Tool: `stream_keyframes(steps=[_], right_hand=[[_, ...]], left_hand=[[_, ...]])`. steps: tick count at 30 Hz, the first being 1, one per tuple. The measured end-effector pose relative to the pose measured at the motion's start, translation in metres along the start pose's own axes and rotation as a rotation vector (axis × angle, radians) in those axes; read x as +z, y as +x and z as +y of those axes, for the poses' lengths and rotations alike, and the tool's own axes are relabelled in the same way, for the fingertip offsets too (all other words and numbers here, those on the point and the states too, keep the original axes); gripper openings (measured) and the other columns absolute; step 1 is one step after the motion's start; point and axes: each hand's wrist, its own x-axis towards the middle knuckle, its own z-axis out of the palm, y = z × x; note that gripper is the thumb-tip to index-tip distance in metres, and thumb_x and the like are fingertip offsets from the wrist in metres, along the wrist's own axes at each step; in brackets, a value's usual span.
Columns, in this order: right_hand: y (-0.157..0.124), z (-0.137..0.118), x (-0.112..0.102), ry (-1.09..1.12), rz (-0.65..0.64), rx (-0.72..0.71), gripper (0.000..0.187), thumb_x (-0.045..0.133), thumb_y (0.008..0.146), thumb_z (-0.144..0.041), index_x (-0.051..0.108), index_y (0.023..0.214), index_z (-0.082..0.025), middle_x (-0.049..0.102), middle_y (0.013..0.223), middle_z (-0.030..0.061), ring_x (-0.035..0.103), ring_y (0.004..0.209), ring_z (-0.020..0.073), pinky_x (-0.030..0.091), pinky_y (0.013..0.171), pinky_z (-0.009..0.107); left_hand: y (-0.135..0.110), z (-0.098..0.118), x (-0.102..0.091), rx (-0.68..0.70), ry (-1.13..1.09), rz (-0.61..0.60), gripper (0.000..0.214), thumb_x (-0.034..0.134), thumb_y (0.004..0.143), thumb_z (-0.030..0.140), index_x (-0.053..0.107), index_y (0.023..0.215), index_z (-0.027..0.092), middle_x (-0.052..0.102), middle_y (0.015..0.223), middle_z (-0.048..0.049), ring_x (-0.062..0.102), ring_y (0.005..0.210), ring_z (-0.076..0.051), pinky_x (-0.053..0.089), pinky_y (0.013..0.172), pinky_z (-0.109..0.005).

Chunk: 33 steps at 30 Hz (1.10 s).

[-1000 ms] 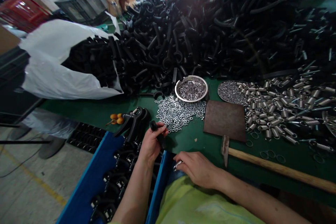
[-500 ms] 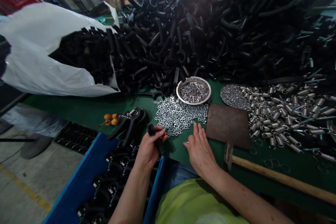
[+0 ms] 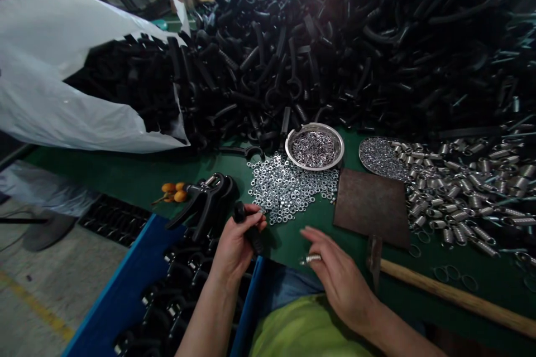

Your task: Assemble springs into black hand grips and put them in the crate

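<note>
My left hand (image 3: 239, 240) is closed around a black handle piece (image 3: 252, 233), whose rounded end sticks up past the thumb. A small shiny bit, perhaps a nut, shows at its fingertips. Just beyond lies a spread of small metal nuts (image 3: 278, 187) on the green table. My right hand (image 3: 341, 276) hovers over the table's near edge with a small metal spring (image 3: 311, 259) held at the thumb and fingers. Left of my left hand stand black clamp-like assemblies (image 3: 205, 201) with a spring showing on top.
A metal bowl of small pins (image 3: 288, 148) sits behind the nuts. On the right are a rusty metal plate (image 3: 372, 206), a hammer (image 3: 456, 290) and piled springs (image 3: 464, 201). Black parts (image 3: 268, 67) heap up behind. A blue crate (image 3: 113, 295) stands at lower left.
My right hand has pulled back from the edge of the nuts toward me, and a spring now shows in it. My left hand keeps its hold on the black handle piece.
</note>
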Motion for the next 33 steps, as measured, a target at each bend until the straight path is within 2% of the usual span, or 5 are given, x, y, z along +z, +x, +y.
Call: stream_keyframes(steps=[4, 9, 15, 20, 33], right_hand=[[0.011, 0.009, 0.012, -0.123, 0.093, 0.043, 0.015, 0.043, 0.09, -0.02, 0.055, 0.084, -0.014, 0.041, 0.14, 0.021, 0.025, 0.136, 0.03, 0.031, 0.106, 0.054], [0.004, -0.011, 0.002, 0.125, -0.288, -0.13, 0.014, 0.044, 0.089, -0.019, 0.058, 0.092, -0.019, 0.067, 0.112, 0.0061, 0.058, 0.111, 0.0168, 0.047, 0.095, 0.032], [0.009, 0.01, 0.01, -0.189, 0.175, 0.011, 0.015, 0.043, 0.09, -0.021, 0.054, 0.083, -0.016, 0.045, 0.137, 0.0198, 0.025, 0.135, 0.0292, 0.036, 0.103, 0.053], [0.008, 0.004, 0.02, -0.17, -0.004, -0.134, 0.012, 0.043, 0.09, -0.018, 0.055, 0.087, -0.017, 0.059, 0.123, 0.0144, 0.037, 0.13, 0.0251, 0.041, 0.102, 0.049], [0.011, 0.009, 0.016, -0.216, 0.044, -0.002, 0.015, 0.043, 0.09, -0.02, 0.055, 0.084, -0.015, 0.062, 0.114, 0.0179, 0.047, 0.122, 0.0285, 0.047, 0.095, 0.048]], left_hand=[[-0.004, -0.003, 0.005, -0.02, -0.016, -0.015, 0.023, 0.077, 0.058, 0.011, 0.064, 0.078, 0.013, 0.061, 0.067, 0.0003, 0.061, 0.061, -0.008, 0.053, 0.059, -0.015], [-0.01, -0.002, 0.009, -0.023, -0.02, -0.001, 0.025, 0.078, 0.058, 0.012, 0.065, 0.079, 0.013, 0.061, 0.068, 0.0003, 0.061, 0.063, -0.008, 0.053, 0.06, -0.015], [-0.014, -0.003, 0.009, -0.032, -0.017, -0.001, 0.025, 0.079, 0.058, 0.013, 0.064, 0.079, 0.013, 0.061, 0.068, 0.0007, 0.061, 0.063, -0.008, 0.053, 0.06, -0.015], [-0.014, -0.002, 0.01, -0.025, -0.026, -0.001, 0.025, 0.078, 0.058, 0.013, 0.064, 0.078, 0.014, 0.062, 0.069, 0.0012, 0.061, 0.063, -0.008, 0.053, 0.061, -0.015], [-0.014, 0.001, 0.006, -0.018, -0.016, -0.004, 0.024, 0.077, 0.059, 0.012, 0.063, 0.078, 0.013, 0.061, 0.069, 0.0007, 0.061, 0.063, -0.008, 0.053, 0.06, -0.015]])
